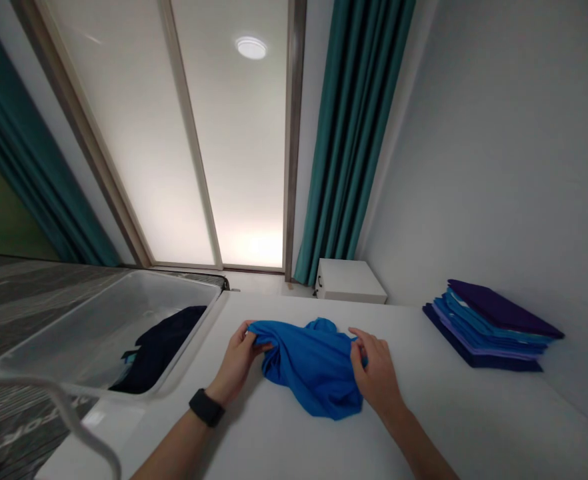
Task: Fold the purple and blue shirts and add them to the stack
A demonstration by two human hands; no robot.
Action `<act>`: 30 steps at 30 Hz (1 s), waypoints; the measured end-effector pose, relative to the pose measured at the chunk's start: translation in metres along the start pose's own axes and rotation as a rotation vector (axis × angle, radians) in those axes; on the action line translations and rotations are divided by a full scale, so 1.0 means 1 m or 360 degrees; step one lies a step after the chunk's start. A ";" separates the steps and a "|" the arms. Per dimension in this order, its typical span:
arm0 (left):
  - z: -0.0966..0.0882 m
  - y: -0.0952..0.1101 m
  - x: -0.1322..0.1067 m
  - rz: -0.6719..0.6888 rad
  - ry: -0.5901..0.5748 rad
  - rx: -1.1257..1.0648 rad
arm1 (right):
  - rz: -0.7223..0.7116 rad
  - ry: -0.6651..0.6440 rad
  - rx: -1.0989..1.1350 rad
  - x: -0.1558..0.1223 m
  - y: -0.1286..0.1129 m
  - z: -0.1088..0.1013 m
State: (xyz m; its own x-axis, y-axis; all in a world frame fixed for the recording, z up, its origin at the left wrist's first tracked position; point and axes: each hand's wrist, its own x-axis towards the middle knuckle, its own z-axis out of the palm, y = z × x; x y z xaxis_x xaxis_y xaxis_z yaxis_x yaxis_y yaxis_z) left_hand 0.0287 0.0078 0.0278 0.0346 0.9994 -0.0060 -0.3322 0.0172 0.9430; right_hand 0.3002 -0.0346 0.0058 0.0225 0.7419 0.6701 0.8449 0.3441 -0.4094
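Both hands gripped the crumpled blue garment [314, 363] — left hand [239, 360] pinching its left edge, right hand [377, 373] its right — lying crosswise between them on the counter [474, 413].

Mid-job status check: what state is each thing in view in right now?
blue garment: crumpled, unfolded, lying on the white table.
left hand: closed on the garment's left edge.
right hand: pinching its right edge.
stack of folded clothes: folded, neatly piled at the table's right end.
clear bin: open, no lid, dark clothes inside.
curtain: drawn aside, bunched.
ceiling lamp: lit.
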 end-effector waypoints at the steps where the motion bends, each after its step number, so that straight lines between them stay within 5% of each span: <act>1: 0.001 0.000 0.000 0.0051 0.0038 -0.0035 | -0.0111 -0.0068 0.0010 -0.004 -0.012 0.000; 5: -0.003 -0.003 0.005 0.0178 0.0313 -0.0130 | -0.0274 -0.0497 -0.0048 -0.021 -0.054 0.010; 9: -0.007 -0.003 0.008 0.0069 0.0364 -0.0207 | -0.0315 -0.0653 -0.0086 -0.026 -0.056 0.029; 12: -0.005 0.001 0.005 -0.0036 0.0350 -0.0282 | -0.0137 -0.0560 0.0083 -0.017 -0.036 0.032; 15: -0.003 0.006 0.002 -0.0056 0.0300 -0.0267 | 0.0278 -0.0282 0.0333 -0.006 -0.014 0.021; 20: -0.007 0.004 0.003 0.0121 0.0164 0.0364 | 0.0745 -0.0098 0.0602 0.006 0.017 0.005; 26: -0.001 -0.012 -0.004 0.0324 -0.0420 0.1084 | 0.0646 0.0030 0.0167 0.003 0.039 0.011; 30: 0.001 -0.021 -0.001 0.0425 -0.0398 0.1245 | 0.0249 0.0009 -0.0133 0.002 0.027 0.006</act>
State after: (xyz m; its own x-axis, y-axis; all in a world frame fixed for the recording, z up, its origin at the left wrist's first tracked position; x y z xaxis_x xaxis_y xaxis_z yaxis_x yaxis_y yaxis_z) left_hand 0.0364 0.0062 0.0082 0.2848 0.9293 0.2351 0.3824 -0.3350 0.8611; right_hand 0.3200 -0.0204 -0.0074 0.1604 0.7792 0.6059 0.8722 0.1755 -0.4566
